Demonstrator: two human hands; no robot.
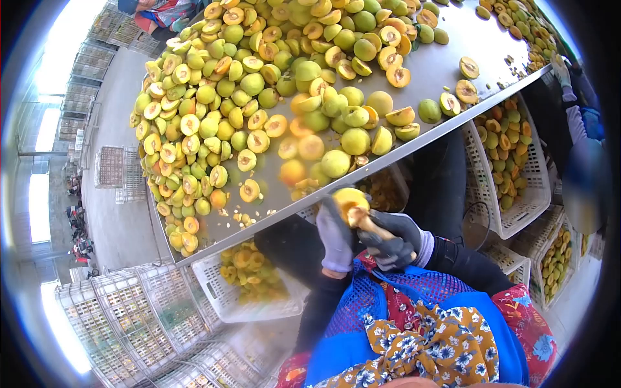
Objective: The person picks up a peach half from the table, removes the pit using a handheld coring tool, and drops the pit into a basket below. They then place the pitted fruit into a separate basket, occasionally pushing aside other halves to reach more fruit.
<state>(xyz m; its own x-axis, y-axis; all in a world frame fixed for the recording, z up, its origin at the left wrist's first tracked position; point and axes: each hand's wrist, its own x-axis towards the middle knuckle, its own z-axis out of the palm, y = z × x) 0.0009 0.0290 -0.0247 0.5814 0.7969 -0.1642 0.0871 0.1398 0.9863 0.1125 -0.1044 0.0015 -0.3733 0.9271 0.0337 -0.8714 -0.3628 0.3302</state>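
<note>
Just off the surface's (446,71) near edge, your gloved left hand (336,236) is closed around a yellow fruit (349,199); your right hand (391,239) grips a wooden-handled tool (370,223) against it. The fruit looks light, soft and slippery: cup it around its middle.

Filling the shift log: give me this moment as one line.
left hand: gloved, holds fruit | right hand: gloved, grips tool handle at fruit | table: heaped halved fruit
</note>
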